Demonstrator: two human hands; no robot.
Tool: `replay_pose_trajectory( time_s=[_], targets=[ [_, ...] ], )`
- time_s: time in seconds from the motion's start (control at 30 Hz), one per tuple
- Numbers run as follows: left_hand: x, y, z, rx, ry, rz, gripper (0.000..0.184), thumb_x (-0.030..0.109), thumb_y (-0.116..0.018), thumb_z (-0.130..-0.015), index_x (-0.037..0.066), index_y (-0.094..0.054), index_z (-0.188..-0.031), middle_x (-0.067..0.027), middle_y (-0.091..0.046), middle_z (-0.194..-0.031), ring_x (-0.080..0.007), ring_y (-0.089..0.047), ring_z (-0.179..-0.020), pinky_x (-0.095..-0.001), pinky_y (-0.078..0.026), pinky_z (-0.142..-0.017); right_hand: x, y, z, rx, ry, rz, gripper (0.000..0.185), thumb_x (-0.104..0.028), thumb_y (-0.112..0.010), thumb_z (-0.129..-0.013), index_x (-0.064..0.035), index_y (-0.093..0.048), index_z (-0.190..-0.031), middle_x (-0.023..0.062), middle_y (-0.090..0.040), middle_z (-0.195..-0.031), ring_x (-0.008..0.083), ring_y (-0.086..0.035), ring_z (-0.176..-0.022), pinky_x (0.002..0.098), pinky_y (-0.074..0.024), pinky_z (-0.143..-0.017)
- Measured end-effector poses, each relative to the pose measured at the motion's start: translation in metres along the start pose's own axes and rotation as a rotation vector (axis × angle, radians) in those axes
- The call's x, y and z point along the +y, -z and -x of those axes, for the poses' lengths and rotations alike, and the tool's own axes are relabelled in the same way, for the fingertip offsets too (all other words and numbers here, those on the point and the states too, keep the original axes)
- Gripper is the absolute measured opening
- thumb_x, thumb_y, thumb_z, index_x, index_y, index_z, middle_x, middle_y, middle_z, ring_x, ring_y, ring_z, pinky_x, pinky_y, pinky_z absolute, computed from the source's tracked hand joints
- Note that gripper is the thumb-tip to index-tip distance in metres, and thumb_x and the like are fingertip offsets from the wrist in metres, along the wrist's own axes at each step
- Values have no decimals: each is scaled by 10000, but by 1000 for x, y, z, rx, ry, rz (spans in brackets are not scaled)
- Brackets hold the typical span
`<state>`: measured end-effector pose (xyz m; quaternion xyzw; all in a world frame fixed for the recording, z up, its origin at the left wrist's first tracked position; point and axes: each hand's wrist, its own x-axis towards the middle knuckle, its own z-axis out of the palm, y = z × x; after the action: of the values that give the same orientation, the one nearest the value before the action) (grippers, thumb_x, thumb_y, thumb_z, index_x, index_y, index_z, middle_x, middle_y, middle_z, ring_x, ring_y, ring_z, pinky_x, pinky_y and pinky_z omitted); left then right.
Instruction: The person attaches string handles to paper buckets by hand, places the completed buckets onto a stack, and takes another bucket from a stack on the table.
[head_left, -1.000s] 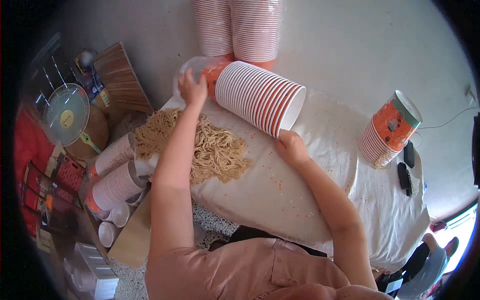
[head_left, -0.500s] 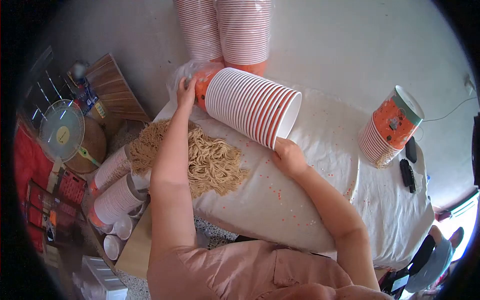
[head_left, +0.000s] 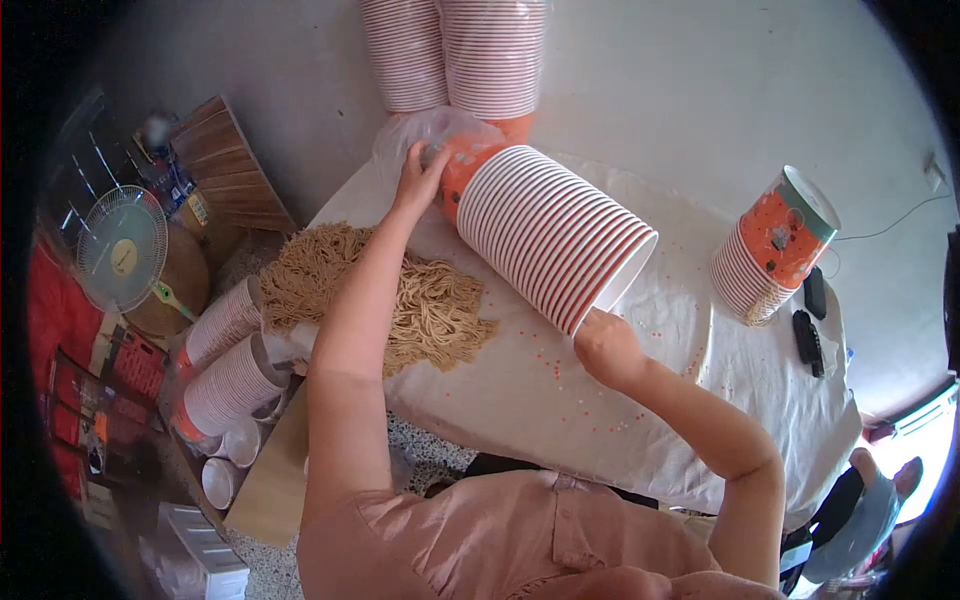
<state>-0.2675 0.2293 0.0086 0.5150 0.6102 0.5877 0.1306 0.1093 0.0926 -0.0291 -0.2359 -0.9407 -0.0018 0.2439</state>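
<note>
A long nested stack of white-rimmed paper buckets (head_left: 550, 230) lies on its side, slanting over the cloth-covered table, its open mouth toward the lower right. My left hand (head_left: 422, 180) grips the orange base end, where a clear plastic bag (head_left: 400, 135) trails off. At the other end my right hand (head_left: 608, 350) is closed on the lower rim, some fingers hidden inside the mouth. A heap of tan noodle-like strands (head_left: 435, 310) lies under and beside my left forearm.
Two tall wrapped bucket stacks (head_left: 490, 60) stand at the back. On the right are an upside-down bucket stack (head_left: 775, 245) and black objects (head_left: 808, 343). More buckets (head_left: 230, 390) and a fan (head_left: 122, 250) are at left. Orange bits dot the tablecloth (head_left: 520, 410). A person (head_left: 860, 520) sits lower right.
Both hands have shifted right with the bucket stack between them. Its mouth end has swung lower and to the right, and more of the plastic bag shows behind the base.
</note>
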Motion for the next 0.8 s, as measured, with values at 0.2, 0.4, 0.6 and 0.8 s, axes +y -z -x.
replay_pose_trajectory(
  time_s=[0.2, 0.4, 0.6, 0.8],
  targets=[
    [-12, 13, -9, -78, 10, -319, 727, 550, -553, -893, 76, -379, -1417, -217, -446, -1388, -360, -427, -1292, -429, -368, -1050, 8, -6, -14, -25, -13, 70, 288, -6, -610, -690, -28, -528, -965, 120, -558, -944, 287, -615, -909, 400, -542, -670],
    [1, 14, 11, 173, 152, -759, 628, 492, -500, -930, 123, -390, -1426, -220, -482, -1336, -395, -456, -1252, -470, -400, -1020, 3, -26, -46, -118, -48, 246, 253, -17, -621, -719, -49, -526, -952, 89, -572, -961, 234, -610, -964, 367, -556, -677],
    [-14, 25, -7, 11, 44, -489, 619, 433, -492, -938, 85, -368, -1435, -224, -439, -1393, -390, -404, -1309, -462, -390, -1036, 25, -38, -63, -66, -75, 211, 212, -37, -610, -755, -64, -523, -947, 66, -586, -959, 235, -623, -952, 375, -561, -678],
    [32, 9, 23, -30, -115, -440, 644, 430, -486, -941, 79, -327, -1458, -228, -333, -1480, -376, -322, -1372, -441, -298, -1111, 38, -46, -77, -63, -128, 175, 184, -27, -599, -760, -55, -525, -926, 85, -594, -911, 254, -632, -938, 387, -548, -707]
  ],
)
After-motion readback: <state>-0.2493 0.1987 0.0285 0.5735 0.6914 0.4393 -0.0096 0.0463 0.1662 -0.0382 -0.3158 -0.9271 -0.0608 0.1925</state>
